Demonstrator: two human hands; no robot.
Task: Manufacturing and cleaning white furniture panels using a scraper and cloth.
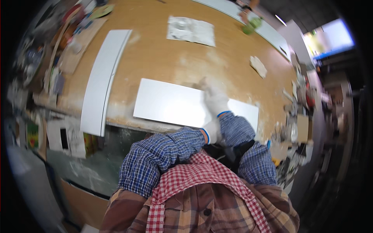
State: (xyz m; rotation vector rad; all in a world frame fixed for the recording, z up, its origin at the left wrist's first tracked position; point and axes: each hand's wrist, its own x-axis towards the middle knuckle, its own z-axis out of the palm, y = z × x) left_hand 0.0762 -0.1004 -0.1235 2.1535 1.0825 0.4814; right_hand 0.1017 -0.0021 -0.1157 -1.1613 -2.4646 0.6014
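Note:
A white rectangular panel [167, 103] lies flat on a dusty wooden workbench [155, 58], close to its near edge. My right hand [214, 99], in a white glove, rests on top of the panel towards its right half; it is blurred and its fingers seem spread flat. My left hand [211, 130], also gloved, sits at the panel's near edge, partly tucked under my right forearm. Whether it grips the edge is hidden. Both sleeves are blue plaid.
A long narrow white board [103, 77] lies at the left of the bench, overhanging the near edge. A crumpled pale sheet [190, 30] and a rag [258, 66] lie farther back. Another person's hand [245, 13] is at the far edge by something green [250, 26]. Clutter lines both sides.

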